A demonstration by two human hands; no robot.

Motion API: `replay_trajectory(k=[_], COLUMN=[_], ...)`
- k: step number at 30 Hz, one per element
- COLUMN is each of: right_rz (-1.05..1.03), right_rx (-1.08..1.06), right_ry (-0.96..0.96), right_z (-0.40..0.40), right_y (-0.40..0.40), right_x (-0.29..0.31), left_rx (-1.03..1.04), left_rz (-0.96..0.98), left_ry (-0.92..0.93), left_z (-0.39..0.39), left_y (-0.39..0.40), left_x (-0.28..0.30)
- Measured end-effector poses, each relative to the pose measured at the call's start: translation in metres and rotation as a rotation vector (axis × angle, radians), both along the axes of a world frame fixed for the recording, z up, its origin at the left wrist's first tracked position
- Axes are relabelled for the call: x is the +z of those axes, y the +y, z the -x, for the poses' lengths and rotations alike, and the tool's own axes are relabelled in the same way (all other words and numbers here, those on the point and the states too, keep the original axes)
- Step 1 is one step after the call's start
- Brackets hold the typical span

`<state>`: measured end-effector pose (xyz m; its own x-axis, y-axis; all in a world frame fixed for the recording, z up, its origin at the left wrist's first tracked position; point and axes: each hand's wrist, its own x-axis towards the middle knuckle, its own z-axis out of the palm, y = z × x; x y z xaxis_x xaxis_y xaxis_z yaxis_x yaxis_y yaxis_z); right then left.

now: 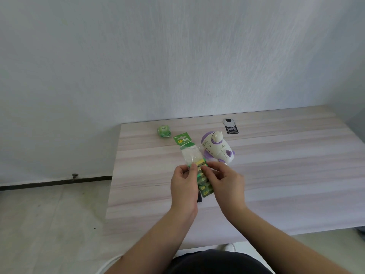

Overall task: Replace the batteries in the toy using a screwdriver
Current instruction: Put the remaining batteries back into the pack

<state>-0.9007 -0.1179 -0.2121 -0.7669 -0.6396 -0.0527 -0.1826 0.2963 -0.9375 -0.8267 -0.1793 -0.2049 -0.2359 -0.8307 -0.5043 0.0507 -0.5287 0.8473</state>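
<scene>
Centre frame, both hands are on the battery pack: the left hand pinches its left edge, the right hand pinches the batteries inside the wrap. The white-and-purple toy sits on the table just beyond, upper right of the hands. A small green packet lies farther back, upper left.

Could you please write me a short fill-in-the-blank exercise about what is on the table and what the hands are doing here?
1. Both hands, left hand and right hand, hold the ____ pack.
2. The toy is white and ____.
3. The toy lies to the ____ of the pack's green header card.
4. The small green packet lies near the table's ____ edge.

Missing words: battery; purple; right; far
</scene>
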Motion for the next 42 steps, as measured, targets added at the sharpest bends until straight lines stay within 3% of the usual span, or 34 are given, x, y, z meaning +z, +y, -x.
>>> replay_trajectory(k=[10, 19, 31, 42], right_rz=[-0.044, 0.183, 0.02, 0.014], right_rx=[-0.008, -0.096, -0.005, 0.005], right_ry=[-0.014, -0.45, -0.269, -0.469], right_z=[-0.019, -0.031, -0.025, -0.005], right_y=[0.002, -0.008, -0.019, -0.01], right_x=[-0.001, 0.0, -0.007, -0.011], left_rx=[-0.054, -0.146, -0.268, -0.436], left_rz=[0.082, -0.012, 0.015, 0.063], left_ry=[-0.037, 0.091, 0.031, -0.027], left_z=[-0.013, -0.023, -0.035, -0.023], left_y=[-0.003, -0.019, -0.042, -0.044], left_x=[-0.006, -0.007, -0.019, -0.031])
